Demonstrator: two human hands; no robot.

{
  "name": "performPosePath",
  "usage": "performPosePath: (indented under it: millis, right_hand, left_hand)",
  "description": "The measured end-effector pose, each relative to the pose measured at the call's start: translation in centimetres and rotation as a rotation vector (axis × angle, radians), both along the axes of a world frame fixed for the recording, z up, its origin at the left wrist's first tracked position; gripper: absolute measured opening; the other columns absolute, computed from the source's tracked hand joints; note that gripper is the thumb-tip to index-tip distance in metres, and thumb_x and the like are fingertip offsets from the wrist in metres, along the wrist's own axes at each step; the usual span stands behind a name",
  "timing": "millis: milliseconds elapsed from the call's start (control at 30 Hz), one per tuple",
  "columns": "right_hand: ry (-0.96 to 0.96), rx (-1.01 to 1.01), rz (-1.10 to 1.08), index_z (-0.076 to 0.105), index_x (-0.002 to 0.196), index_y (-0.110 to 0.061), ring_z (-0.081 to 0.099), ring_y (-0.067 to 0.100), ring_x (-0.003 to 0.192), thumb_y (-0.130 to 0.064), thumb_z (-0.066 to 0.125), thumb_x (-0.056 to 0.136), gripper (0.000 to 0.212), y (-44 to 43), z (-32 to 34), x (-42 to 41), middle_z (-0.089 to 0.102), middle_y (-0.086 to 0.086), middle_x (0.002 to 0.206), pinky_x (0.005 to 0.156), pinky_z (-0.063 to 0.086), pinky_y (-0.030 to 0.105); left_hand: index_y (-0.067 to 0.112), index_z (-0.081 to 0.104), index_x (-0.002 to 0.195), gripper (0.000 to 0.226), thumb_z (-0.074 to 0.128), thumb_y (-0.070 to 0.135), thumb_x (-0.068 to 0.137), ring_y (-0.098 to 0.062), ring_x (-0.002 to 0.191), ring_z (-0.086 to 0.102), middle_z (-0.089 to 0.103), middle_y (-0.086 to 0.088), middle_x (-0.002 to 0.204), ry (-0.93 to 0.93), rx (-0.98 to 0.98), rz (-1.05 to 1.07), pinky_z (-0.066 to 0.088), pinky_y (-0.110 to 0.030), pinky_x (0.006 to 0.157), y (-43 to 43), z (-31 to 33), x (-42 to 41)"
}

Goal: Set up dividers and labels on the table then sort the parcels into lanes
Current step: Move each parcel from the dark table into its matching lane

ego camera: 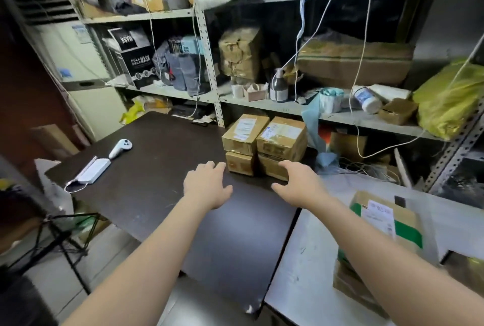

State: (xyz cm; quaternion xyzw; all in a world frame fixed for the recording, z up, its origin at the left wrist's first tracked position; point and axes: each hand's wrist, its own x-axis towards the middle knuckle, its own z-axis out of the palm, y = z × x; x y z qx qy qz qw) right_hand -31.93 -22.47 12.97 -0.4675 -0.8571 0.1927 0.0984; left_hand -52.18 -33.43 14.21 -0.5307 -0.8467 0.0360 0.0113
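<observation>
A stack of several brown cardboard parcels with white labels stands at the far right of the dark table. My left hand hovers over the table just in front of the stack's left side, fingers spread and empty. My right hand reaches to the lower right parcel of the stack, fingers apart, fingertips close to its front face; I cannot tell if they touch. Another brown parcel with green bands and a white label lies on the white surface to the right.
A white controller and a white box with a face mask lie at the table's left end. Metal shelving crammed with boxes, bags and bottles rises right behind the table. Cords hang down from above. A black stand is lower left.
</observation>
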Motion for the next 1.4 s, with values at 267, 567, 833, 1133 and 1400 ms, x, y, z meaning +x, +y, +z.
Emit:
performPosePath:
  millis: [267,567,833,1133,1400]
  right_hand:
    - [0.050,-0.044,-0.081,0.047,0.149,-0.025,0.051,0.023,0.135,-0.042,0.065,0.092,0.062,8.7,-0.5,-10.4,0.054,-0.001,0.148,0.100,0.051,0.042]
    - [0.201,-0.141,-0.294,0.052,0.143,-0.021,0.056,0.024,0.125,-0.035,0.068,0.093,0.055,15.8,-5.5,-23.8,0.060,0.001,0.136,0.096,0.048,0.035]
    - [0.192,-0.130,-0.549,0.050,0.143,-0.017,0.052,0.027,0.131,-0.022,0.073,0.091,0.057,19.9,-7.9,-29.1,0.057,0.005,0.138,0.108,0.047,0.040]
    - [0.302,-0.167,-0.652,0.057,0.136,-0.020,0.062,0.023,0.120,-0.024,0.077,0.089,0.051,18.2,-6.8,-29.2,0.067,-0.001,0.131,0.091,0.052,0.034]
    - [0.442,-0.120,-0.616,0.061,0.129,-0.027,0.065,0.021,0.112,-0.039,0.081,0.077,0.057,13.4,-1.4,-25.4,0.070,-0.006,0.120,0.094,0.056,0.043]
  left_hand:
    - [0.026,0.035,0.151,0.064,0.050,0.052,0.095,-0.026,0.128,0.049,0.050,-0.002,0.141,-0.125,0.013,0.008,0.045,-0.041,0.094,9.4,-1.9,-10.6]
    - [0.019,0.030,0.156,0.071,0.048,0.056,0.099,-0.031,0.134,0.049,0.045,-0.009,0.152,-0.604,0.080,0.005,0.046,-0.044,0.102,22.6,-8.3,-21.8]
    - [0.026,0.025,0.160,0.076,0.059,0.051,0.096,-0.022,0.140,0.044,0.043,0.003,0.157,-1.122,0.098,-0.047,0.039,-0.035,0.109,29.1,-12.1,-24.6]
    - [0.040,0.049,0.139,0.044,0.060,0.041,0.096,-0.012,0.119,0.057,0.062,0.018,0.127,-1.268,0.160,-0.086,0.044,-0.031,0.094,28.2,-11.4,-24.8]
    - [0.037,0.054,0.138,0.045,0.061,0.041,0.094,-0.011,0.105,0.055,0.061,0.016,0.119,-1.127,0.370,-0.118,0.039,-0.019,0.076,22.5,-4.6,-21.3]
